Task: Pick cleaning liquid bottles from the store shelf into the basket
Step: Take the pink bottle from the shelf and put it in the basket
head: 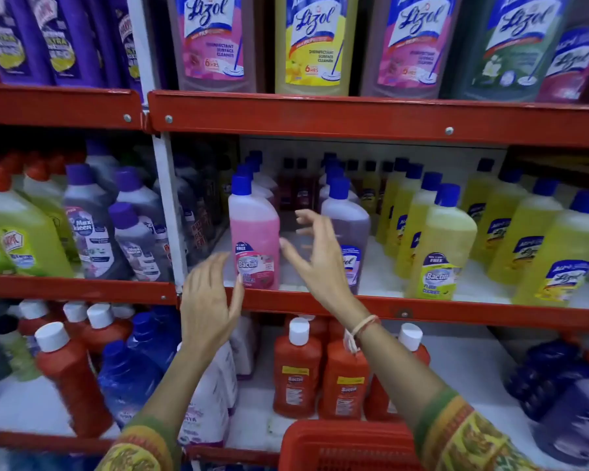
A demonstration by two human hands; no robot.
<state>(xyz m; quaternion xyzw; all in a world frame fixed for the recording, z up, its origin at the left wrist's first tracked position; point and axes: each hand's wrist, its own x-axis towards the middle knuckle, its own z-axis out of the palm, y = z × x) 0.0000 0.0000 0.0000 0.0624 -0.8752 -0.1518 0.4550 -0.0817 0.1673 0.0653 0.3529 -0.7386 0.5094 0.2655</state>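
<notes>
A pink Bactin cleaner bottle [254,232] with a blue cap stands at the front of the middle shelf. My left hand [208,300] is open just left of and below it, fingers spread, thumb close to its base. My right hand [315,253] is open on the bottle's right side, in front of a purple bottle [349,219], holding nothing. The red basket [347,443] shows at the bottom edge, below my right forearm.
Red metal shelf edges [371,119] run across the view. Yellow bottles [439,246] fill the middle shelf's right, large Lizol bottles [315,45] the top shelf, orange Bactin bottles [296,368] the lower shelf. A white upright [169,212] divides the left bay.
</notes>
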